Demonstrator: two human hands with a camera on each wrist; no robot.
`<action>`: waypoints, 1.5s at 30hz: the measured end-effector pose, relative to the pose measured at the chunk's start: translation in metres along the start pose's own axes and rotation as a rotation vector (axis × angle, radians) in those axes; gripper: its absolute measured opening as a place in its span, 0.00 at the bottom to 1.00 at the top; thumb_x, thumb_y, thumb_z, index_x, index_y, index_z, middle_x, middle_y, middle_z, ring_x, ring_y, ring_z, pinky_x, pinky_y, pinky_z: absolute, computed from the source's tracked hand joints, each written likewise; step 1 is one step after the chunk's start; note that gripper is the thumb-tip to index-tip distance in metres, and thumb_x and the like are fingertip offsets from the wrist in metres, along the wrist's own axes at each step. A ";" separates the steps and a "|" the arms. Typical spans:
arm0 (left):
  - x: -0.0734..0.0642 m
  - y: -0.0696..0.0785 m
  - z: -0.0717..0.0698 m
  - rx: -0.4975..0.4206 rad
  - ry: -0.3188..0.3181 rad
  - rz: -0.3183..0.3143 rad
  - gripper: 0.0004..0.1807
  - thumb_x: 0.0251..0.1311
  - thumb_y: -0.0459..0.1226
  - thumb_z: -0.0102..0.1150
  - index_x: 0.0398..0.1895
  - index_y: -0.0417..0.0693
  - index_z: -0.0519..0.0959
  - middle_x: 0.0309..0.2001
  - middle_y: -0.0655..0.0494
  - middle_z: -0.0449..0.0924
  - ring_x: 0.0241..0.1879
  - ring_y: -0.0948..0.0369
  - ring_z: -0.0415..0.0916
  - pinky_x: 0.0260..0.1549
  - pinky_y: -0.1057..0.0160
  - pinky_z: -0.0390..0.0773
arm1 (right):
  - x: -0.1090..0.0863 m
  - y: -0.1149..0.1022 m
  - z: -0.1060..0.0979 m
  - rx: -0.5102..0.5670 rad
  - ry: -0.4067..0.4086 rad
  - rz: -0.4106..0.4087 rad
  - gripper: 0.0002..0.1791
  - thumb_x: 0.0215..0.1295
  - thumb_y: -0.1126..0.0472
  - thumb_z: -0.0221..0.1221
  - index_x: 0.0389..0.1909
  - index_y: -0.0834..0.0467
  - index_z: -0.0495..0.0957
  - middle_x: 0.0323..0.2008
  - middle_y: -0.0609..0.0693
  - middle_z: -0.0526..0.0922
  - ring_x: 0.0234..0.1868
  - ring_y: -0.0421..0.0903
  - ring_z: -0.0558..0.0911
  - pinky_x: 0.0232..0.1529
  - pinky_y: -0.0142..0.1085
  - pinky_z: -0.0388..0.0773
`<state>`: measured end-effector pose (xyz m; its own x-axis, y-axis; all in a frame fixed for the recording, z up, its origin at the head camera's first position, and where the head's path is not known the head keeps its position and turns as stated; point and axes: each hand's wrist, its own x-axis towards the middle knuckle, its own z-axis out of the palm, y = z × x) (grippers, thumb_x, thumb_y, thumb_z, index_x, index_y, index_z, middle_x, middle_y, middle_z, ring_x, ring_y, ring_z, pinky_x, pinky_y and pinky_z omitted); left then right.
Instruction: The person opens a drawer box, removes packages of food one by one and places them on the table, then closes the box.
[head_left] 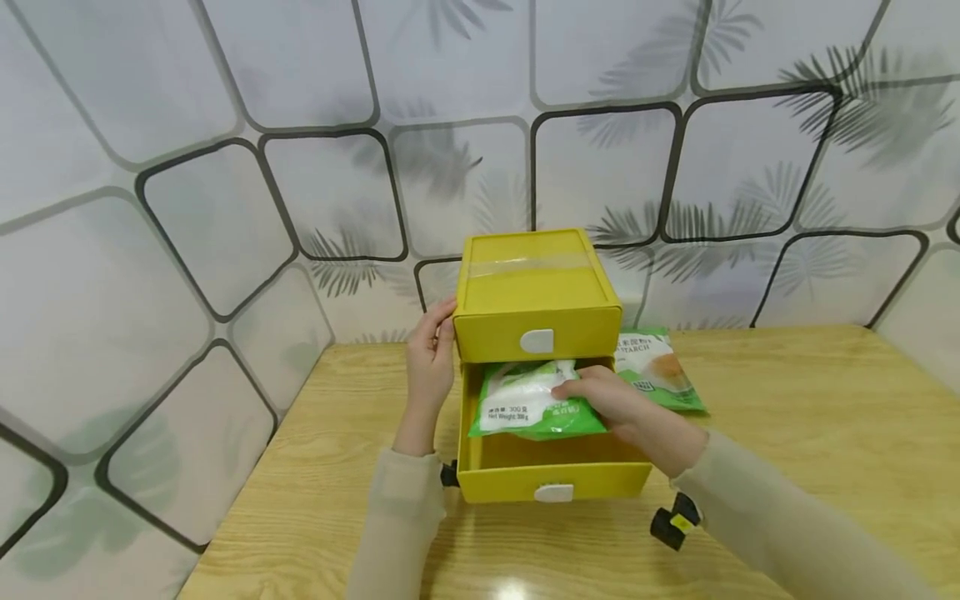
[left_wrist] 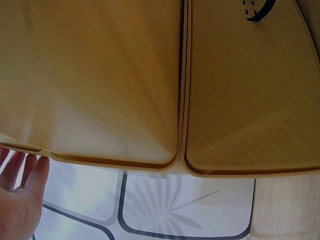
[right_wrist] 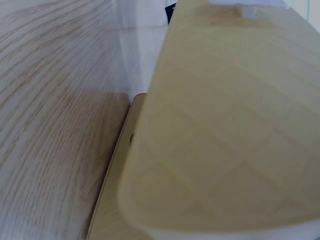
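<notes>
pulled-out lower drawer [head_left: 553, 479] of a yellow plastic 2-drawer box [head_left: 534, 287] on the light wooden counter [head_left: 787, 433], right hand [head_left: 622, 404] fingers curled on a green-and-white starch bag [head_left: 528, 400] lying in the drawer, left hand [head_left: 429, 362] fingers straight against the box's left side, 2nd green bag [head_left: 660, 367] on the counter just behind the right hand

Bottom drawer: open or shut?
Open: the bottom drawer is pulled out from the yellow box, with a green packet in it.
</notes>
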<state>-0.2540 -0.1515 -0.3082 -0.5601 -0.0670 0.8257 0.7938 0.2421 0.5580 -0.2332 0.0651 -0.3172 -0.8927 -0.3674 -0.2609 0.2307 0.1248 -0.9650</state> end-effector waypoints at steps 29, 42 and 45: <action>-0.001 0.000 0.000 0.015 0.000 -0.016 0.13 0.60 0.20 0.40 0.45 0.23 0.71 0.49 0.31 0.70 0.52 0.45 0.66 0.33 0.57 0.74 | -0.047 -0.015 0.011 0.023 0.016 -0.025 0.20 0.60 0.62 0.52 0.48 0.71 0.62 0.21 0.48 0.76 0.17 0.38 0.74 0.22 0.29 0.73; -0.001 0.001 0.000 0.014 0.002 -0.038 0.13 0.61 0.21 0.40 0.46 0.24 0.71 0.49 0.32 0.70 0.52 0.46 0.67 0.27 0.45 0.71 | -0.059 -0.018 0.003 0.052 -0.034 -0.051 0.20 0.59 0.63 0.52 0.48 0.71 0.63 0.29 0.51 0.79 0.25 0.41 0.79 0.29 0.33 0.77; 0.000 0.001 0.000 0.008 0.001 -0.040 0.13 0.61 0.22 0.40 0.46 0.24 0.71 0.49 0.32 0.70 0.52 0.46 0.66 0.28 0.56 0.74 | -0.063 -0.020 0.001 0.066 -0.083 -0.077 0.20 0.60 0.62 0.52 0.49 0.72 0.63 0.31 0.52 0.79 0.27 0.41 0.80 0.30 0.33 0.77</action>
<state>-0.2534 -0.1510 -0.3075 -0.5911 -0.0781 0.8028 0.7688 0.2466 0.5901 -0.1808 0.0851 -0.2813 -0.8745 -0.4485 -0.1846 0.1902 0.0330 -0.9812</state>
